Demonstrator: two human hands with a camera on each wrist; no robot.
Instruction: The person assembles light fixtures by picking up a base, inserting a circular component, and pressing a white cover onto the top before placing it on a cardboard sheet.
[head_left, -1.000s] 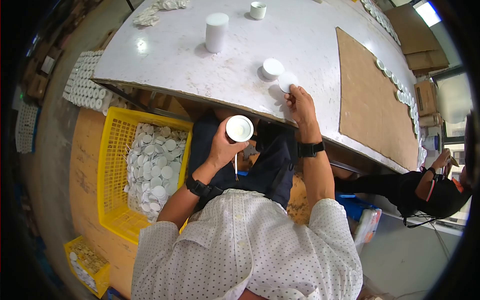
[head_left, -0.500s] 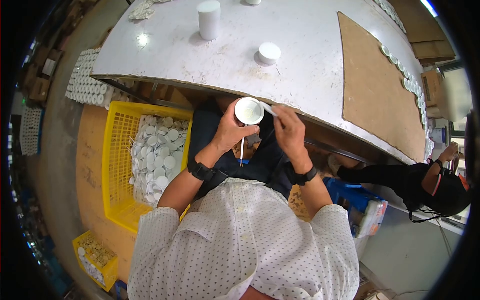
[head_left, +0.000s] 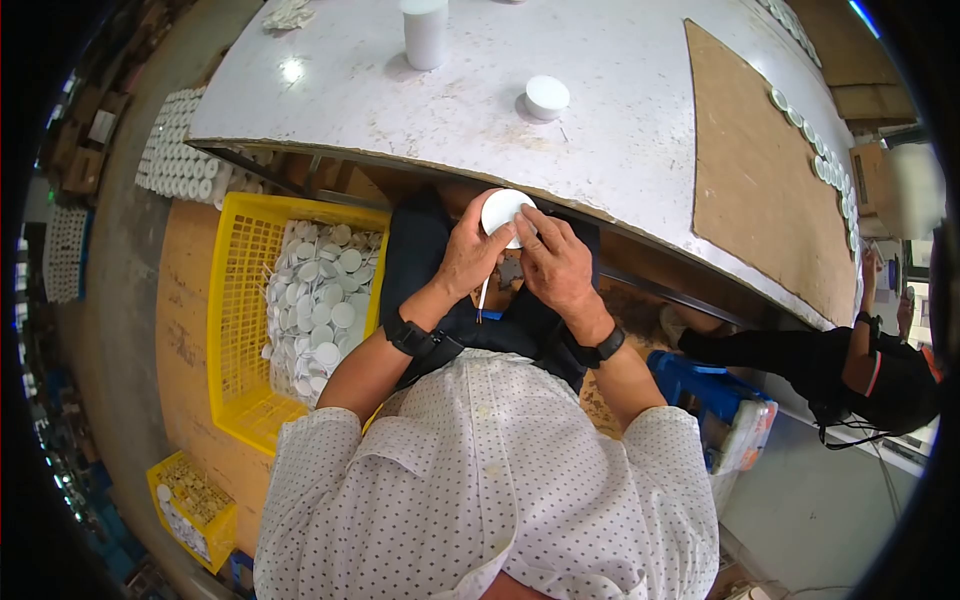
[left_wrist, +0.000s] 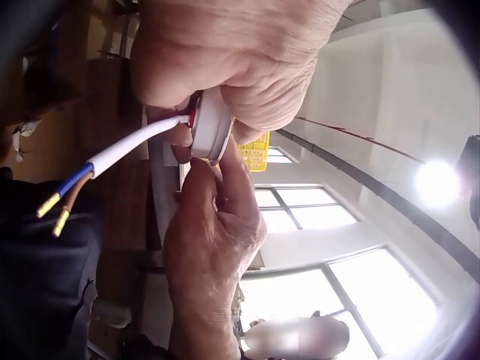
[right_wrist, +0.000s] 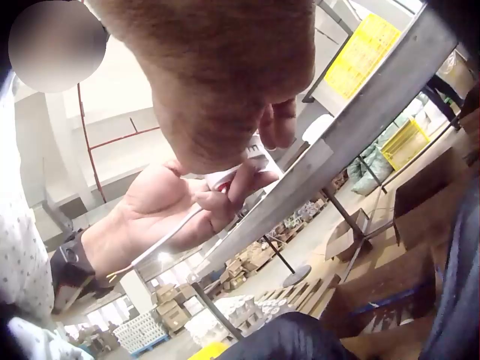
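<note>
In the head view, my left hand (head_left: 466, 258) grips a white round housing from its left side, just off the table's near edge. A flat white disc (head_left: 505, 210) covers the housing's top. My right hand (head_left: 562, 268) has its fingertips on the disc's right side and rim. The left wrist view shows the housing (left_wrist: 212, 126) edge-on between both hands. From its underside a white cable (left_wrist: 131, 146) comes out, ending in a blue wire (left_wrist: 67, 182) and a brown wire (left_wrist: 73, 201) with bare tips. In the right wrist view, the housing is mostly hidden behind fingers.
On the white table (head_left: 600, 60) stand a white cylinder (head_left: 425, 38) and a small white round piece (head_left: 547, 97). Brown cardboard (head_left: 750, 170) lies at right. A yellow crate (head_left: 232, 330) of white discs with cables sits at left. Another person (head_left: 800, 365) is at the right.
My right hand has brought the white disc from the table to the housing, and the disc now covers its open top. My left hand has shifted slightly up and right, still gripping the housing.
</note>
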